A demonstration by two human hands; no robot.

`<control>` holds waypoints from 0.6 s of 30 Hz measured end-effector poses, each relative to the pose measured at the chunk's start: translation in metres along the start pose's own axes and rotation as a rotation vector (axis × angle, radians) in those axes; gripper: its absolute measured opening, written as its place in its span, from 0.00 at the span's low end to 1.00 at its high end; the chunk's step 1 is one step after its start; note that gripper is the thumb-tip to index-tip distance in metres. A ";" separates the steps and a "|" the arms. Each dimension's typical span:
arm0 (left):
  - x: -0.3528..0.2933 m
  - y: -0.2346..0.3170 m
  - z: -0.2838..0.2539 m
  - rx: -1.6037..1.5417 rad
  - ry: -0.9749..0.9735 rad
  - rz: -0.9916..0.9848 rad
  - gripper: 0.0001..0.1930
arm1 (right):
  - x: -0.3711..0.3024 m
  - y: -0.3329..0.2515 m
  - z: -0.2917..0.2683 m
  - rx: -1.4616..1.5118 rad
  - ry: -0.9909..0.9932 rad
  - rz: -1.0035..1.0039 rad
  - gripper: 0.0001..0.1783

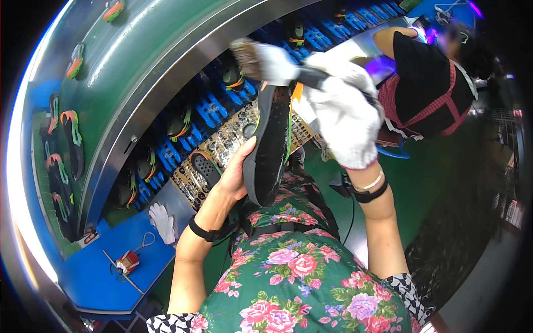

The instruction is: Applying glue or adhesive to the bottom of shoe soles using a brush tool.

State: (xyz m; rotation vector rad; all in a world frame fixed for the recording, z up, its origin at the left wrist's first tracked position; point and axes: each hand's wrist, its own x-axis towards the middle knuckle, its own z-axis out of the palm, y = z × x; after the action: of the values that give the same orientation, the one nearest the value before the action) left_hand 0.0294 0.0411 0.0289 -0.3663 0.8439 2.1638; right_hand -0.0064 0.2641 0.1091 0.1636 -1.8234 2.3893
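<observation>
My left hand (pixel 236 172), bare, holds a black shoe sole (pixel 270 145) upright by its lower end, its edge trimmed in green and orange. My right hand (pixel 343 116) wears a white cotton glove and grips a brush by its dark handle. The brush's bristle head (pixel 247 56), blurred, sits just above the sole's top end. Both forearms carry black wristbands, and the right one also has a pale bangle.
A curved conveyor with blue trays (pixel 211 111) carries more soles past me. A patterned board (pixel 222 150) with another black sole (pixel 206 166) lies in front. A spare white glove (pixel 162 221) and a small red object (pixel 128 261) rest on the blue ledge. Another person (pixel 427 83) works at right.
</observation>
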 end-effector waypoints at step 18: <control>-0.016 0.003 -0.009 -0.347 -0.367 -0.137 0.50 | 0.081 0.005 -0.032 -0.191 -0.082 -0.669 0.15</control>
State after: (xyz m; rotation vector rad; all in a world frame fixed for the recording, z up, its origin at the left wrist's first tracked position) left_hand 0.0376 0.0249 0.0311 -0.1795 0.2327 2.1550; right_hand -0.0871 0.2973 0.1092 0.7291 -1.6615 1.7598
